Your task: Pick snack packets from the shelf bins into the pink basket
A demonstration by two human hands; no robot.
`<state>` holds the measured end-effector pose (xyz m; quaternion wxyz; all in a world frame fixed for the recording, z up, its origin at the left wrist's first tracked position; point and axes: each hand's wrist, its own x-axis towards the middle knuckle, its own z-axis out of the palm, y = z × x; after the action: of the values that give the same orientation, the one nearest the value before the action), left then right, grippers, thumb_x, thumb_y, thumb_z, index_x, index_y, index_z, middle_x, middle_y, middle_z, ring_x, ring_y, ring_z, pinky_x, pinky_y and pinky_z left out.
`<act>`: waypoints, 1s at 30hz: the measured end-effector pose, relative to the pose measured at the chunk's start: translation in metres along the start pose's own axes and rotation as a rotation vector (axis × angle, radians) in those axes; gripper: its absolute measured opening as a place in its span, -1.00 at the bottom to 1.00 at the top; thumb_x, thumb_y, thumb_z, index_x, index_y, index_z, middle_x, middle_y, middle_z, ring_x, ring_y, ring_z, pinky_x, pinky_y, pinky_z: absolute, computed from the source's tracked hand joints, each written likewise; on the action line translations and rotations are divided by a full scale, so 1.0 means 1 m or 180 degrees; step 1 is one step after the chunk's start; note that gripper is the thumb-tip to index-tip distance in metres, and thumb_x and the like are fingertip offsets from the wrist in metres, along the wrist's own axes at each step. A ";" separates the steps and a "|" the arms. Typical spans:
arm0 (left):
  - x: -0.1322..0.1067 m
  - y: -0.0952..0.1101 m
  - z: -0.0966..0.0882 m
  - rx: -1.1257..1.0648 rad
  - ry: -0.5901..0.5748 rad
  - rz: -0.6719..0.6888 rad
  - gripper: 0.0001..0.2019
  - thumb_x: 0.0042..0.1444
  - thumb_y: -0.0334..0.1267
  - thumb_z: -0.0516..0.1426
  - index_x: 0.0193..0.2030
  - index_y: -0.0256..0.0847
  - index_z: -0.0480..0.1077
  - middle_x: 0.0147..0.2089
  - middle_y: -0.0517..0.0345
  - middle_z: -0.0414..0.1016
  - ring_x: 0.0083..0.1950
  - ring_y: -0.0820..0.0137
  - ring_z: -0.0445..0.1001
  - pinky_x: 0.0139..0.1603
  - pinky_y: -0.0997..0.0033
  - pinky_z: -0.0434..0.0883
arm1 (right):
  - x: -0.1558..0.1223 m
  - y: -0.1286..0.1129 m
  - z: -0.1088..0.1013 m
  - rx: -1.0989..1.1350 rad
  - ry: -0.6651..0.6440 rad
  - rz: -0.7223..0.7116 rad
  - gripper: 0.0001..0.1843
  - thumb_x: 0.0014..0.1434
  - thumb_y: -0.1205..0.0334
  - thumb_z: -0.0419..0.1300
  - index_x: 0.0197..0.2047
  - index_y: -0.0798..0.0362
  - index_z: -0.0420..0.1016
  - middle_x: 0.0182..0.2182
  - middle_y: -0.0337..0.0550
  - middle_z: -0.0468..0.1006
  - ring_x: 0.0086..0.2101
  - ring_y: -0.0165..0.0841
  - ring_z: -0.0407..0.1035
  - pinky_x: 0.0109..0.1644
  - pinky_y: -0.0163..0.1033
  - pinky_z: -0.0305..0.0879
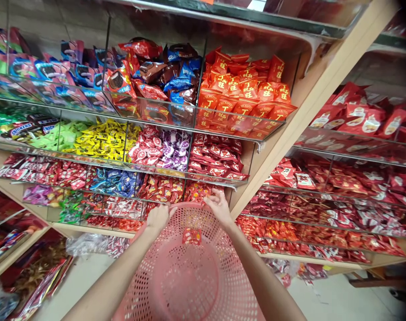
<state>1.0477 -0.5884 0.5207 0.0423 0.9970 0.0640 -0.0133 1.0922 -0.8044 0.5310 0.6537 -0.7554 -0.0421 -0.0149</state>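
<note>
A pink perforated plastic basket (176,285) is tilted toward me below the shelves. My left hand (159,217) is closed on its far rim. My right hand (219,206) reaches over the rim at the right, fingers bent toward the red wrapped candies (199,191) in the lower bin; whether it holds one I cannot tell. One small red candy packet (192,236) lies inside the basket against its far wall.
Tiered glass-fronted bins hold wrapped sweets: orange-red packets (245,96) top right, yellow candies (104,140), blue-wrapped snacks (59,73) top left. A slanted wooden divider (290,133) separates a second shelf of red packets (350,178). Plastic bags lie on the floor at the left (89,243).
</note>
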 end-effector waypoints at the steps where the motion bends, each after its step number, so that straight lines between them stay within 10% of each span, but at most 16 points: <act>1: 0.000 0.000 0.000 0.0004 0.0000 0.0003 -0.45 0.21 0.07 -0.22 -0.02 -0.30 0.36 -0.25 -0.22 0.52 -0.14 0.13 0.51 -0.19 0.25 0.38 | -0.004 -0.002 0.001 0.0380 -0.0276 0.0185 -0.41 -0.01 -0.05 0.17 0.05 0.02 0.19 -0.27 -0.16 0.46 -0.40 -0.40 0.34 -0.31 -0.31 0.26; 5: 0.000 -0.001 0.001 0.0018 0.0006 0.0039 -0.47 0.21 0.07 -0.20 -0.02 -0.27 0.35 -0.24 -0.19 0.53 -0.16 0.14 0.51 -0.20 0.26 0.37 | -0.019 -0.010 -0.002 0.0906 -0.1409 0.0582 -0.58 0.18 -0.05 -0.10 -0.02 -0.01 0.29 -0.22 -0.12 0.51 -0.27 -0.35 0.40 -0.23 -0.26 0.31; 12: 0.001 -0.004 0.001 0.0023 -0.0004 0.0130 -0.47 0.20 0.08 -0.23 -0.03 -0.25 0.33 -0.23 -0.15 0.53 -0.18 0.12 0.52 -0.23 0.25 0.38 | -0.027 -0.006 -0.007 0.0355 -0.1768 0.0882 -0.41 0.28 0.02 -0.38 0.01 0.08 0.34 -0.27 -0.04 0.54 -0.23 -0.32 0.43 -0.15 -0.21 0.32; 22: -0.001 -0.001 0.001 0.0063 -0.0080 0.0066 -0.50 0.22 0.02 -0.23 0.00 -0.27 0.31 -0.23 -0.17 0.53 -0.16 0.14 0.51 -0.21 0.27 0.37 | -0.037 -0.012 0.010 0.1887 -0.1886 0.1368 -0.63 0.03 0.13 0.23 -0.06 -0.04 0.36 -0.28 -0.25 0.48 -0.37 -0.47 0.40 -0.26 -0.35 0.33; 30: -0.001 -0.003 0.004 0.0092 -0.0027 0.0150 -0.50 0.23 0.02 -0.24 -0.02 -0.26 0.33 -0.26 -0.15 0.54 -0.17 0.12 0.52 -0.23 0.26 0.37 | -0.040 -0.002 0.026 0.2034 -0.1478 0.1666 -0.75 0.12 0.24 0.13 -0.10 -0.07 0.29 -0.09 -0.22 0.44 -0.24 -0.42 0.40 -0.13 -0.19 0.34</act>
<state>1.0465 -0.5857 0.5163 0.0285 0.9986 0.0401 -0.0174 1.0514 -0.7801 0.5262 0.8085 -0.4850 0.0022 0.3333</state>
